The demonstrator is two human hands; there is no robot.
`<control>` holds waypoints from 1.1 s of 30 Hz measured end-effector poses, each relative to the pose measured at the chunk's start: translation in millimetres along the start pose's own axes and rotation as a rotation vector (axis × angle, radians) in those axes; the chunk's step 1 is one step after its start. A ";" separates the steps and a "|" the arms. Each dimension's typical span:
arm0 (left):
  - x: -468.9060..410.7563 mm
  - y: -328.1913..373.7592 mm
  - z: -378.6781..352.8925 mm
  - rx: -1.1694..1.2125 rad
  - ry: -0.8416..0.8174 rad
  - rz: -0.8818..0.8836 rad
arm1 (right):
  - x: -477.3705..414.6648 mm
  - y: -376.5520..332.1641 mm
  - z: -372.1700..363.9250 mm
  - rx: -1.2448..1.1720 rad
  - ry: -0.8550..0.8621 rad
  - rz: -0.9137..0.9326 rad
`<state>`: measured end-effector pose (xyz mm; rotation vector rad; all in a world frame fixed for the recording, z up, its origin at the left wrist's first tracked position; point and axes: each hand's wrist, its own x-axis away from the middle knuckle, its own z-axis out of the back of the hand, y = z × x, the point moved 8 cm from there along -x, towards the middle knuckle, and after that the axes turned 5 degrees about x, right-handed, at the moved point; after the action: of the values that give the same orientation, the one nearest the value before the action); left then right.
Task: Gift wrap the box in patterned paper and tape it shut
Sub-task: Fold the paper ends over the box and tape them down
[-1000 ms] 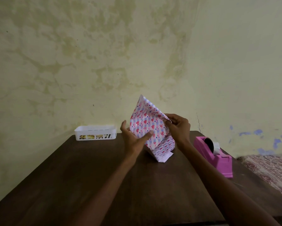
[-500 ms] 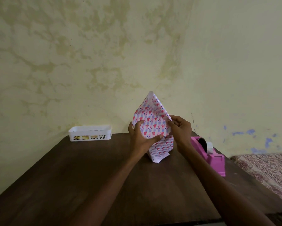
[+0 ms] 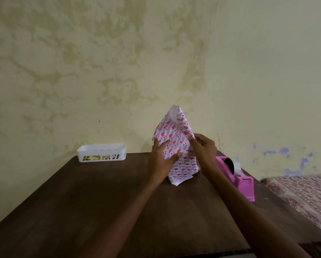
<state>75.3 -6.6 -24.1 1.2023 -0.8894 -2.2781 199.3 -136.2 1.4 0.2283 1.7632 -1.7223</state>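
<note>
Head view: reaching out over the dark table [image 3: 100, 202] with both forearms toward the box [image 3: 183, 165], standing on end and already sleeved in patterned paper [image 3: 171, 133]. Pressing the left hand [image 3: 160, 159] against the left side of the box, fingers straight along the paper and thumb spread across the front, bracing rather than clasping. Pinching a crease of the paper at the upper right of the box with the right hand [image 3: 205, 151], fingertips closed on the fold. Leaving the loose paper above the box rising to a narrow peak, white underside showing at the tip. Probably working the top end fold: drawing one side in before bringing the peak down. Next, likely calling for flattening that peak onto the top of the box, pinning it with one hand and freeing the other for tape. Finding the pink tape dispenser [image 3: 239, 181] just right of the box. Noticing a white corner of paper poking out under the box; unable to tell whether taped. Seeing a white basket [image 3: 102, 152] well left of the box, and a stained wall [image 3: 118, 71] behind the box.
</note>
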 end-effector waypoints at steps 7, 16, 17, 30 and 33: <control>8.9 4.9 27.5 0.115 0.229 -0.006 | -0.8 -0.6 2.2 0.063 0.021 0.018; 14.8 -10.0 28.5 0.465 0.287 0.239 | 1.2 -2.2 1.4 0.137 0.073 0.015; 14.3 -10.2 28.4 0.481 0.282 0.240 | 1.1 -1.8 1.1 0.132 0.072 0.009; 13.1 -16.5 23.5 0.460 0.259 0.245 | 2.1 1.8 4.6 0.134 0.066 -0.001; 9.8 -9.0 21.9 0.430 0.234 0.218 | 3.7 1.8 4.0 0.142 0.070 0.007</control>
<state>51.0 1.3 -26.7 1.4302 -1.3854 -1.7822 198.7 -141.0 -1.9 0.3601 1.6886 -1.8562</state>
